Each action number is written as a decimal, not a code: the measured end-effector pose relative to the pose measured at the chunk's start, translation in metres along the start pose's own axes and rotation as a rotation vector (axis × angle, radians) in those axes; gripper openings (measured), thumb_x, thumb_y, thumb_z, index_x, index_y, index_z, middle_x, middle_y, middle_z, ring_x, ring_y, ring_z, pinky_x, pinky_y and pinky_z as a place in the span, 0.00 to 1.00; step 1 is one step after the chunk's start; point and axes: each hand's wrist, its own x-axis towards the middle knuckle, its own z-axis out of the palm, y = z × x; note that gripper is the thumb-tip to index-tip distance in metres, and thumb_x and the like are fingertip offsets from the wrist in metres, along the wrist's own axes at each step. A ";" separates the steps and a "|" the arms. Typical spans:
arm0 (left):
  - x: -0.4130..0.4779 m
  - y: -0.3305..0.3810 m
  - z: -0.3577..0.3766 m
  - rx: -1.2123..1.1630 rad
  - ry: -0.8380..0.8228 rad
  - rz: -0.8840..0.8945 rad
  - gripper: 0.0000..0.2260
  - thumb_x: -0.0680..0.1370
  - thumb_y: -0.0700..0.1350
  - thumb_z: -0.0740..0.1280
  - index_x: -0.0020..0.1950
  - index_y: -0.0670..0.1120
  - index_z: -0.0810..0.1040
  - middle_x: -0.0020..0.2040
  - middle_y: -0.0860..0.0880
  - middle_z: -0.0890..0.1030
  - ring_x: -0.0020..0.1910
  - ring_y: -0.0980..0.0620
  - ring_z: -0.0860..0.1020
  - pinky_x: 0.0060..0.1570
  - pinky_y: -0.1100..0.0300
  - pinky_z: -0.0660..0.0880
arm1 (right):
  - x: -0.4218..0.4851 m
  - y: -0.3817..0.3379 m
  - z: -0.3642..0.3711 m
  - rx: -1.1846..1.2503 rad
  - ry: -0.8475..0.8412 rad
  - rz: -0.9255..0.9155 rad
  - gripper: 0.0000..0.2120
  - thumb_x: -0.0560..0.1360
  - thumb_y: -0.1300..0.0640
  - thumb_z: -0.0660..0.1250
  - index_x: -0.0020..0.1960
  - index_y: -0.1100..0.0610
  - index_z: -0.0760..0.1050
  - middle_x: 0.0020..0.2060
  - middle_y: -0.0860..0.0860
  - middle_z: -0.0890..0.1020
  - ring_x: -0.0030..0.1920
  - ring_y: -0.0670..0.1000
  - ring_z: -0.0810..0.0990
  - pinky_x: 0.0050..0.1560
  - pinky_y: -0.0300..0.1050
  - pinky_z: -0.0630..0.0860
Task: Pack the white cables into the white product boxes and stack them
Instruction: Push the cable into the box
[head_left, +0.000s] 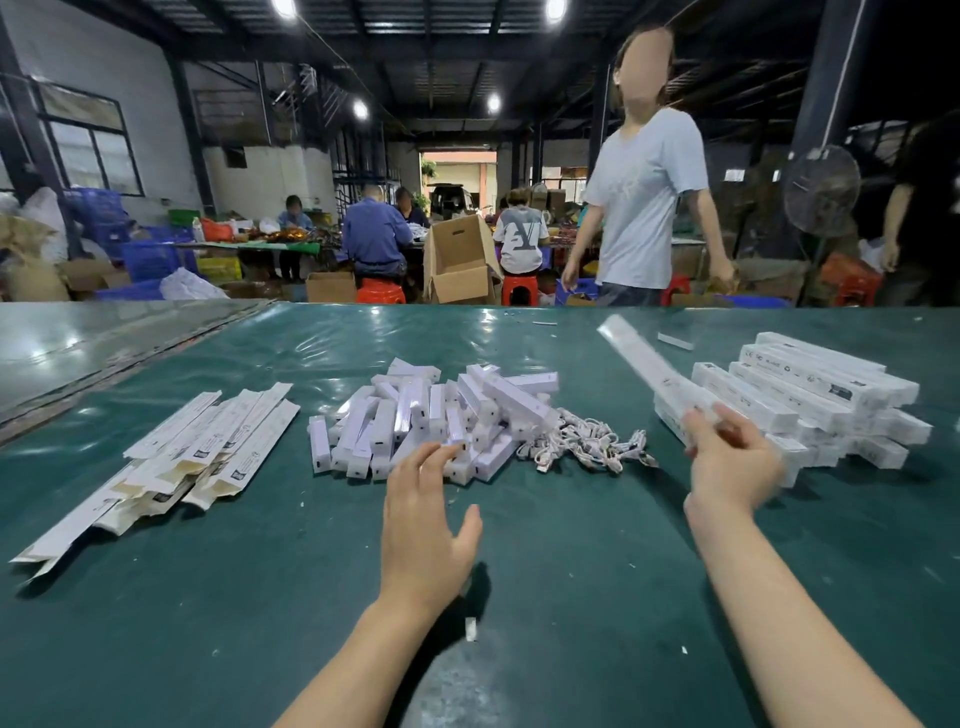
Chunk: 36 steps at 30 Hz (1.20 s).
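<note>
White cables (587, 441) lie in a loose tangle on the green bench (571, 545), a little right of centre, with their left side touching a heap of small white boxes (431, 415) piled at all angles.

The left hand (426, 525) hangs over the bench just in front of that heap. Its fingers (436, 460) are straight and spread and hold nothing. The fingertips reach the heap's near edge, but whether they touch it cannot be told.

The right hand (727, 457) has its fingers curled round the near end of a long white box (644, 369), which slants up and away to the left, clear of the bench (it is blurred, so its print is unreadable). Just behind it, to the right, is a stack of long white boxes (810, 400), laid crosswise in layers. Well to the left of the heap lies a fan of flattened white cartons (208, 447) — some with brown inner flaps showing.

Beyond the far edge of the bench stands a person in a pale T-shirt (644, 197). Further back there is an open cardboard box (457, 260), and seated workers (374, 234) sit on red stools at another table.
</note>
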 end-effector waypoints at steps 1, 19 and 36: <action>0.000 -0.001 0.000 -0.001 -0.005 -0.008 0.25 0.68 0.34 0.71 0.63 0.41 0.72 0.62 0.44 0.71 0.64 0.45 0.67 0.64 0.61 0.58 | 0.008 -0.005 0.000 -0.049 0.062 -0.031 0.12 0.69 0.64 0.71 0.53 0.60 0.79 0.31 0.45 0.75 0.31 0.45 0.73 0.33 0.31 0.72; 0.001 -0.010 0.007 -0.012 -0.055 -0.052 0.20 0.70 0.36 0.68 0.62 0.45 0.73 0.64 0.50 0.68 0.65 0.52 0.66 0.62 0.67 0.59 | -0.038 0.007 0.009 -0.513 -0.133 -0.304 0.16 0.68 0.73 0.59 0.51 0.63 0.78 0.55 0.63 0.73 0.51 0.61 0.75 0.56 0.45 0.67; 0.044 -0.102 -0.063 0.465 0.138 -0.541 0.24 0.72 0.42 0.67 0.67 0.42 0.67 0.72 0.41 0.61 0.70 0.42 0.56 0.67 0.47 0.58 | -0.089 0.050 0.014 -1.083 -1.002 -0.416 0.08 0.72 0.58 0.62 0.44 0.49 0.79 0.50 0.46 0.77 0.56 0.50 0.71 0.54 0.44 0.64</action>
